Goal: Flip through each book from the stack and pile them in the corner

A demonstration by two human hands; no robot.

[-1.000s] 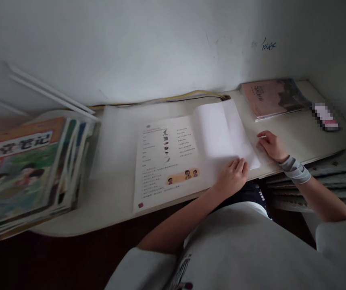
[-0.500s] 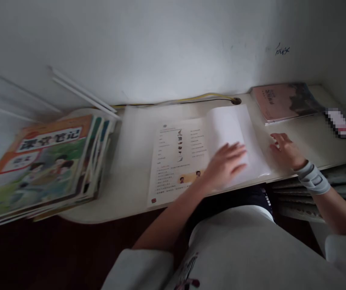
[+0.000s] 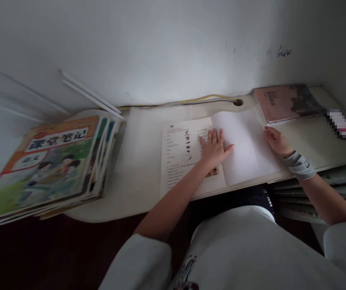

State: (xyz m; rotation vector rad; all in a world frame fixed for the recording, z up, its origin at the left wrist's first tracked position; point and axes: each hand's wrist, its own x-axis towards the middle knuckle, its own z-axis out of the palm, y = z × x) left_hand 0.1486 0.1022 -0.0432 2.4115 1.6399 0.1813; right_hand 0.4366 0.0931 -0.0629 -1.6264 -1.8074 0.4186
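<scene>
An open booklet lies on the desk, with a printed page (image 3: 180,155) of text and small pictures on its left and a blank white sheet (image 3: 244,149) on its right. My left hand (image 3: 214,149) rests flat with fingers spread on the printed page, next to the white sheet's left edge. My right hand (image 3: 276,141) sits at the sheet's right edge, fingers lightly curled, and holds nothing I can see. A grey wrist wrap (image 3: 299,165) circles my right wrist. My left hand hides part of the printed page.
A thick stack of books (image 3: 47,169) with a green and orange cover lies at the desk's left. A pink book (image 3: 288,103) sits at the far right, beside a pixelated object (image 3: 340,123). A yellow cable (image 3: 209,98) runs into a desk hole (image 3: 238,102) along the wall.
My left hand has moved from the white sheet up onto the printed page and spread flat. The white sheet lies lower and flatter. The view has shifted, so the desk sits further right.
</scene>
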